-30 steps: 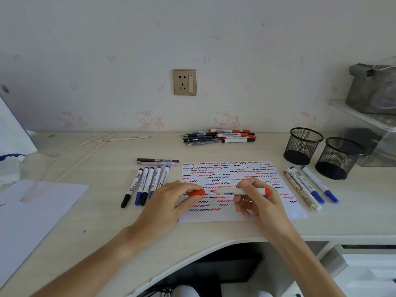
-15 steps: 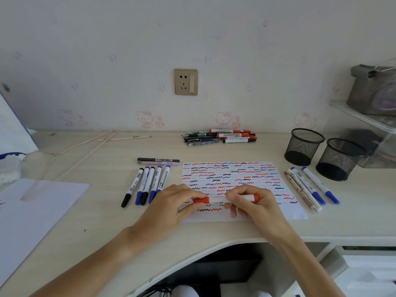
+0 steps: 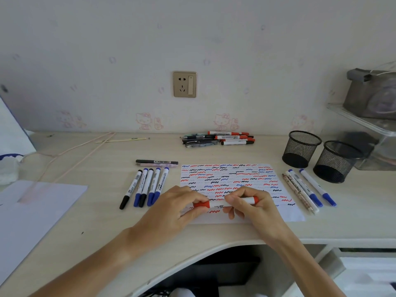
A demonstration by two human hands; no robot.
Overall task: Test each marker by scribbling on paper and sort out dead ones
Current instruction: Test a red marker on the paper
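A red-capped white marker [image 3: 216, 203] lies level between both hands, over the lower part of the scribble paper [image 3: 233, 174]. My left hand [image 3: 175, 209] pinches its red cap at the left end. My right hand [image 3: 255, 206] grips the white barrel, with the red rear end poking out on the right. The cap sits on the barrel. The paper is covered with red, blue and black squiggles.
Several blue and black markers [image 3: 145, 187] lie in a row left of the paper, with a black pen [image 3: 157, 162] above them. Three pens [image 3: 308, 189] lie to the right. A pile of markers [image 3: 220, 138] sits by the wall. Two mesh cups [image 3: 301, 148] [image 3: 336, 160] stand right.
The cap and barrel were apart one second ago. My hands came together and pushed the cap onto the marker, drifting slightly toward the paper's lower edge.
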